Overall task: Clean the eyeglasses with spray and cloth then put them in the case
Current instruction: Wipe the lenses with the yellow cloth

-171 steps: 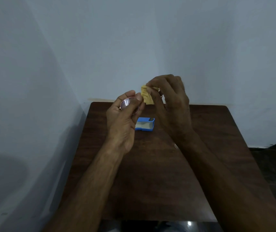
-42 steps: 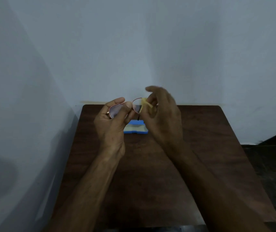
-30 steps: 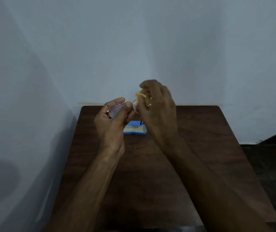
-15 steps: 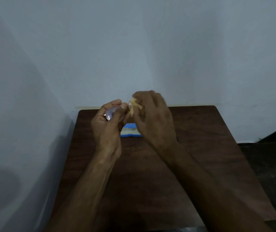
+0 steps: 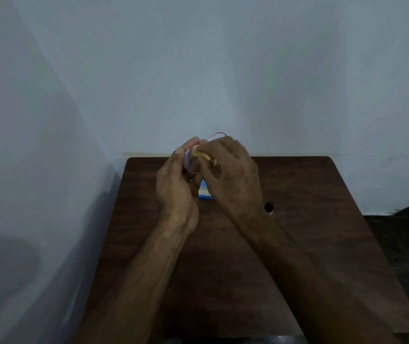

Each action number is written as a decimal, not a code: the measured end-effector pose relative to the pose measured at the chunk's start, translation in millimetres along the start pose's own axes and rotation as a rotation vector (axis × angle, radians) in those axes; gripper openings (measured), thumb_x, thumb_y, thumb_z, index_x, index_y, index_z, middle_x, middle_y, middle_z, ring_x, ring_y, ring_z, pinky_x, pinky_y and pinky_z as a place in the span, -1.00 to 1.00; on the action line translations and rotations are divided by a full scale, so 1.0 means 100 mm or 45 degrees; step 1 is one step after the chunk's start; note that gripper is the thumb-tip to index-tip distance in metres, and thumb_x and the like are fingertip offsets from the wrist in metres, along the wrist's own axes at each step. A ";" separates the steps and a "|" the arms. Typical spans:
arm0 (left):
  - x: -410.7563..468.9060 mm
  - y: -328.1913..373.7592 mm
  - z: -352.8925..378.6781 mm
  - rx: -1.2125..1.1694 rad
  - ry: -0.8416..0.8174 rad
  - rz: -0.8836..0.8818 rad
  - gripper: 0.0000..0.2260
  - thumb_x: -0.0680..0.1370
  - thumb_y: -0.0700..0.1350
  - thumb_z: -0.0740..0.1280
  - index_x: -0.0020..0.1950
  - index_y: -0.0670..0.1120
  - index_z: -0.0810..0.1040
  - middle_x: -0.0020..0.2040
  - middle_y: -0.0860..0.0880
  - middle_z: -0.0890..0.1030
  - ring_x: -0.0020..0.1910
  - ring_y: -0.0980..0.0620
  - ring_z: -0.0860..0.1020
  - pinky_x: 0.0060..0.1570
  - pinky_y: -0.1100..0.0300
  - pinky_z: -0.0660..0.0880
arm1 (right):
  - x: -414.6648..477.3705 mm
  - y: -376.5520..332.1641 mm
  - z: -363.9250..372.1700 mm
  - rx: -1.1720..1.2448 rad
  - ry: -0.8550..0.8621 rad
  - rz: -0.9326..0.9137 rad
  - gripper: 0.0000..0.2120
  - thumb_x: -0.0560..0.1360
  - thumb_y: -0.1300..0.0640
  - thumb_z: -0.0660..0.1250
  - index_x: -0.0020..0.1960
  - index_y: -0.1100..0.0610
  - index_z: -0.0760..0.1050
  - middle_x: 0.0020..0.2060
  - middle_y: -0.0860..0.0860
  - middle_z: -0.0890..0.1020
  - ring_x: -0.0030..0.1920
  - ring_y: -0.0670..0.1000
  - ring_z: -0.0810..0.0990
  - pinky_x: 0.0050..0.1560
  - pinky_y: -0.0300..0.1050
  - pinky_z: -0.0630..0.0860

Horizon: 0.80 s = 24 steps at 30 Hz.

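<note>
Pinching eyeglasses (image 5: 190, 162), left hand (image 5: 176, 187) meets right hand's (image 5: 230, 175) cloth (image 5: 202, 155).

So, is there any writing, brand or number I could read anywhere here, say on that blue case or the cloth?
None can be read.
Blue case: mostly hidden behind the hands; no print shows on the visible part.
Yellow cloth: plain, no lettering visible.
Glasses: thin frame, too small to show any marking.
Table and wall: no signs or labels.
</note>
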<state>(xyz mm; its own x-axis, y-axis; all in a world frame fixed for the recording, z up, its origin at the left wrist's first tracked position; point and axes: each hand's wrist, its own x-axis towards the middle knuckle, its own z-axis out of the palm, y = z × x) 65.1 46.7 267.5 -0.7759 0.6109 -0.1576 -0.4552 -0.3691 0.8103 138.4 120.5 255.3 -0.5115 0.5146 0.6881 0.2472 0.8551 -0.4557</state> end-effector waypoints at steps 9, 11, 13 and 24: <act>-0.03 0.05 0.02 -0.041 -0.032 -0.009 -0.68 0.75 -0.20 0.14 0.35 -0.25 0.63 0.15 -0.09 0.76 0.15 0.02 0.73 0.04 0.25 0.65 | 0.02 -0.18 0.02 0.069 0.012 -0.011 -0.81 0.53 0.28 0.46 0.13 0.20 0.66 0.05 0.08 0.69 0.06 0.07 0.63 0.11 -0.09 0.56; -0.03 0.03 0.03 -0.096 0.005 -0.035 -0.68 0.75 -0.17 0.16 0.34 -0.27 0.62 0.06 -0.10 0.77 0.03 0.00 0.75 -0.06 0.21 0.67 | 0.11 -0.07 0.01 0.043 0.116 0.121 -0.84 0.52 0.26 0.44 0.10 0.17 0.67 0.03 0.05 0.68 0.04 0.05 0.62 0.06 -0.05 0.57; -0.03 0.04 0.04 -0.106 0.028 -0.051 -0.68 0.74 -0.16 0.18 0.34 -0.27 0.63 0.06 -0.13 0.76 0.04 -0.04 0.72 -0.04 0.15 0.66 | 0.13 -0.10 0.00 0.063 0.117 0.127 -0.84 0.53 0.27 0.45 0.10 0.16 0.67 0.03 0.04 0.68 0.05 0.04 0.62 0.06 -0.06 0.58; 0.00 0.06 -0.05 -0.090 0.090 -0.166 -0.74 0.73 -0.14 0.24 0.15 -0.21 0.70 -0.11 -0.06 0.76 -0.11 0.03 0.74 -0.17 0.18 0.65 | 0.04 -0.30 0.03 0.080 -0.132 0.050 -0.71 0.56 0.19 0.45 0.27 0.13 0.56 0.03 0.02 0.68 0.02 0.00 0.62 -0.01 -0.13 0.58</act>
<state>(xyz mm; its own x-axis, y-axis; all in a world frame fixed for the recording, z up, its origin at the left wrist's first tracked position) 60.2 40.9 269.7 -0.7358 0.6068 -0.3006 -0.5820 -0.3397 0.7389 127.1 96.8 269.9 -0.5857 0.5358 0.6082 0.2185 0.8269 -0.5181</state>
